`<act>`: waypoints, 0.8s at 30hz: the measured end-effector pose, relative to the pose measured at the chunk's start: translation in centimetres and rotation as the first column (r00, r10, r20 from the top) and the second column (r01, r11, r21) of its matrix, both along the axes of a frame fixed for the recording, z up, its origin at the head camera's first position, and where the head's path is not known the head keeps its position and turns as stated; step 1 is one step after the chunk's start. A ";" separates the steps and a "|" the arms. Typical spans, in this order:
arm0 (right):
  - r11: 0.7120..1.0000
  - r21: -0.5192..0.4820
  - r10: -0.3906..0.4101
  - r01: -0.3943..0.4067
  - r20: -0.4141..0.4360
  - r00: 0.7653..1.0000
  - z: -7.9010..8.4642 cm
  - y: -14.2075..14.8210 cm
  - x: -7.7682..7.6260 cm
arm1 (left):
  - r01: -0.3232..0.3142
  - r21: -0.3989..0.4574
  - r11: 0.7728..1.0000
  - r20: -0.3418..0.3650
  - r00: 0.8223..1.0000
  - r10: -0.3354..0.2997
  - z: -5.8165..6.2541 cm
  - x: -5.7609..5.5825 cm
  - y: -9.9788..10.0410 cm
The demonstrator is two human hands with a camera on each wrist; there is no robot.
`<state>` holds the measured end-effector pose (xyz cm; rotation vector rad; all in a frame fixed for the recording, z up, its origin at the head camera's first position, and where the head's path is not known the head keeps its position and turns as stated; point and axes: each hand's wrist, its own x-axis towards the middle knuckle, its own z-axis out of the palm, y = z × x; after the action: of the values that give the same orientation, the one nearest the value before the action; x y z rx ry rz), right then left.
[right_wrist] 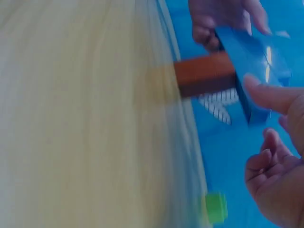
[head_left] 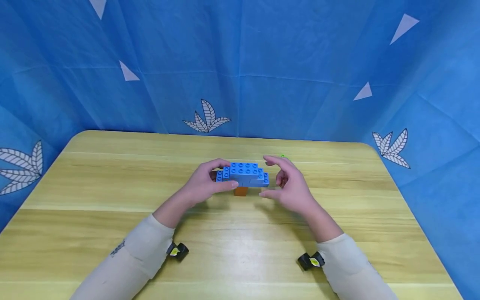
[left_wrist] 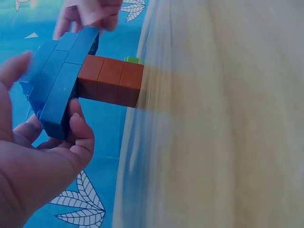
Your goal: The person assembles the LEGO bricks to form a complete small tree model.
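Stepped layers of blue toy building bricks sit on a stack of orange-brown bricks, which stands upright on the table. My left hand holds the left end of the blue layers, thumb along the near side and fingers curled about the far side and underneath. At the other end, my right hand is apart from the bricks in the head view, thumb and forefinger spread around that end. Its other fingers are loosely bent with nothing in them. The right wrist view is blurred, with the thumb overlapping the blue bricks.
A green brick lies on the table beyond my right hand, mostly hidden in the head view. The wooden table ends at a blue patterned curtain. Each sleeve cuff carries a small black camera.
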<state>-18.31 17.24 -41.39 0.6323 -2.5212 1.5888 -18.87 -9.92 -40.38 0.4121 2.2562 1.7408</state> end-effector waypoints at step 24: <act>0.839 0.357 -0.476 0.411 0.117 0.871 -2.6 2.5 -5.8 | -0.066 -0.065 0.996 -0.053 0.997 0.063 -0.9 0.0 0.2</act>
<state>-24.06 19.77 -43.99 -0.1200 -2.8208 1.1337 -18.87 -9.73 -41.32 0.3782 2.3807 1.6989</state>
